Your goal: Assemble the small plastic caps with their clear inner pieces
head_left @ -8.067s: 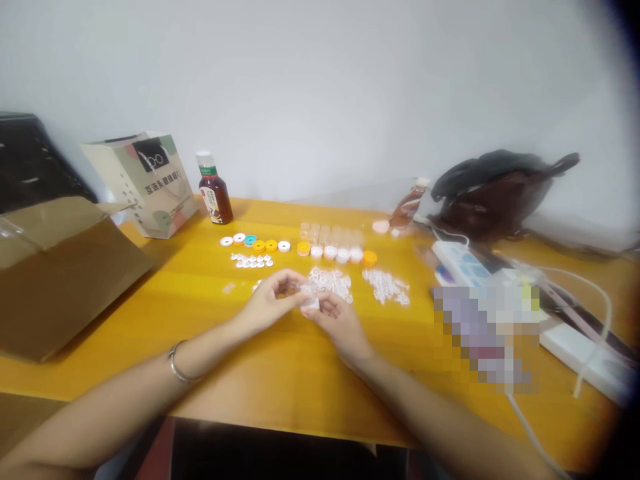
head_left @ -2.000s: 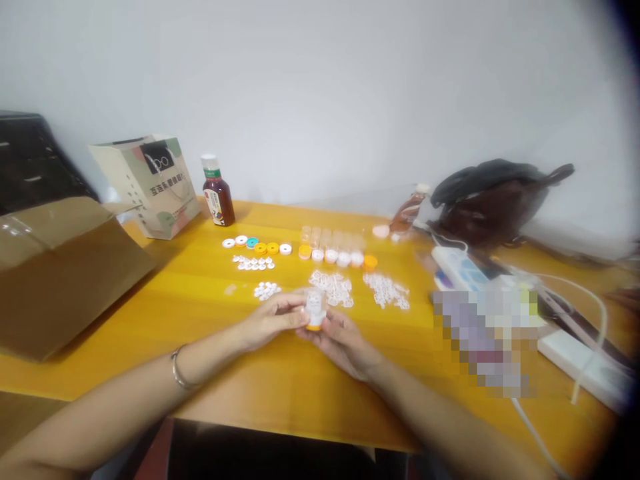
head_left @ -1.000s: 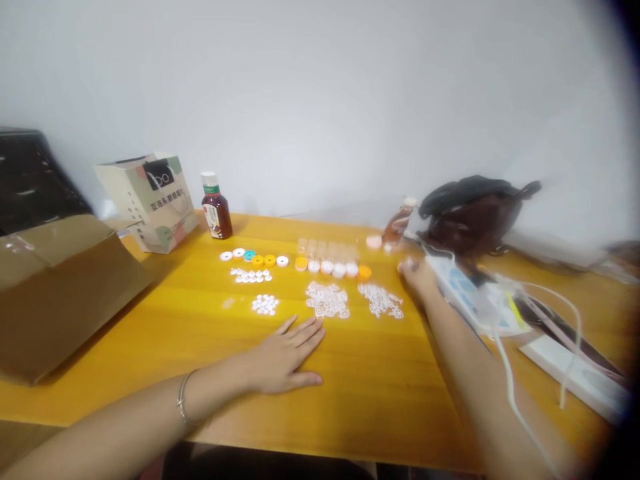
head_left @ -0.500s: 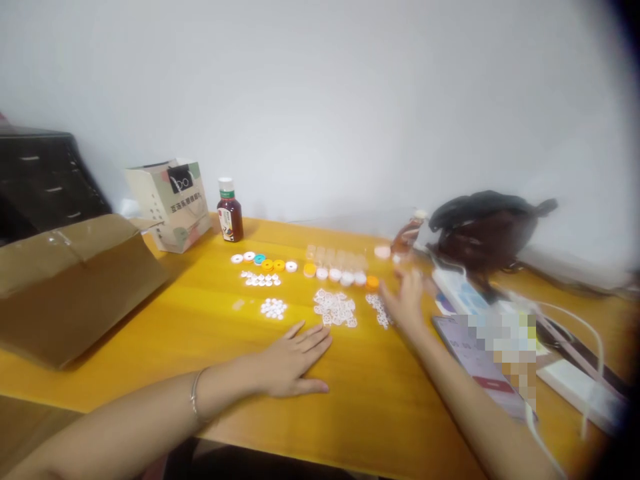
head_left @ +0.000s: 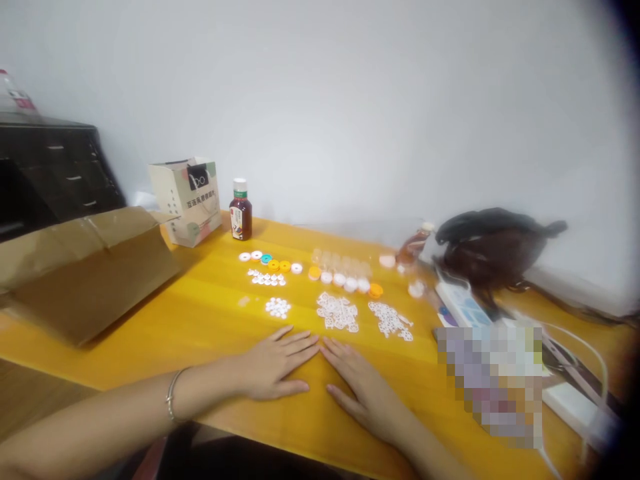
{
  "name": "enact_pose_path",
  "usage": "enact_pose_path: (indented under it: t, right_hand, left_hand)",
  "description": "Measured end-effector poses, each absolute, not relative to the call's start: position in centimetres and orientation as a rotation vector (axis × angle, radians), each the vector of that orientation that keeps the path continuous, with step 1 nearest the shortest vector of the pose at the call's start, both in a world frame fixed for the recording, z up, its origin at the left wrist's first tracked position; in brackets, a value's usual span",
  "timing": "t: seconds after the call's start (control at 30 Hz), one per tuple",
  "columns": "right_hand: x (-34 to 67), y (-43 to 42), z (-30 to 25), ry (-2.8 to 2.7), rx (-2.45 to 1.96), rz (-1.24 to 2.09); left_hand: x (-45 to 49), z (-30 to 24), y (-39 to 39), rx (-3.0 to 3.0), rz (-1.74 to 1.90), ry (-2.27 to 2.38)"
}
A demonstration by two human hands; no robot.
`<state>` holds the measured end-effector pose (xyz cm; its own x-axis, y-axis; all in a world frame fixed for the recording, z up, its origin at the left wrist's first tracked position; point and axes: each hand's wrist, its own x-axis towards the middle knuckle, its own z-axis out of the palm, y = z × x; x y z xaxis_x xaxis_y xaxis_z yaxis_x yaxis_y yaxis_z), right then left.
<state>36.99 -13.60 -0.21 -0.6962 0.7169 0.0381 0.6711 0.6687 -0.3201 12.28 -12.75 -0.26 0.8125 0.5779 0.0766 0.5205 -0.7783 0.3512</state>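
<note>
My left hand (head_left: 275,363) lies flat on the yellow table (head_left: 215,333), fingers spread, holding nothing. Beside it my right hand (head_left: 357,383) also rests flat and open, its fingertips close to the left ones. Just beyond the fingers sit a cluster of small white round pieces (head_left: 277,307), a pile of white openwork pieces (head_left: 338,313) and a second pile of smaller white pieces (head_left: 390,321). Farther back are rows of white knob-like pieces (head_left: 267,278), coloured discs with centre holes (head_left: 273,265), and white and orange round caps (head_left: 339,281). Behind the caps stand clear containers (head_left: 341,262), somewhat blurred.
At left lies an open cardboard box (head_left: 95,273); behind it are a paper bag (head_left: 187,203) and a dark-red bottle (head_left: 241,212). To the right are another bottle (head_left: 414,245), a dark bag (head_left: 493,243), a power strip (head_left: 463,303), cables and a pixelated area.
My right hand has come back from the far right of the caps and now lies flat next to my left hand. The view has shifted slightly left.
</note>
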Motion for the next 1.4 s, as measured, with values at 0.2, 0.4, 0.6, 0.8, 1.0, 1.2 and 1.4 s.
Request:
enact_pose_path:
  t: [0.2, 0.4, 0.6, 0.8, 1.0, 1.2, 1.4]
  right_hand:
    - [36.9, -13.7, -0.1, -2.698, -1.173, 0.462]
    - [37.0, -13.7, 0.2, -2.705, -1.2, 0.508]
    - [37.0, -13.8, 0.3, -2.661, -1.211, 0.542]
    - [37.0, -13.7, 0.3, -2.648, -1.197, 0.558]
    - [37.1, -13.7, 0.2, -2.615, -1.177, 0.559]
    - [37.2, -13.8, 0.0, -2.582, -1.148, 0.555]
    - [37.3, -13.8, -0.2, -2.576, -1.129, 0.554]
  left_hand:
    - [9.9, 0.2, -11.8, 2.621, 0.681, 1.007]
    - [3.2, 0.4, -4.7, 2.259, 1.058, 1.761]
    - [0.0, -0.3, 0.3, 2.253, 0.909, 1.797]
    - [0.2, -0.3, 0.7, 2.234, 0.906, 1.84]
    - [4.1, 2.4, -3.3, 2.306, 1.13, 1.709]
    - [11.8, 3.1, -8.6, 2.67, 0.654, 1.015]
    - [13.7, 1.6, -8.5, 2.686, 0.51, 0.88]
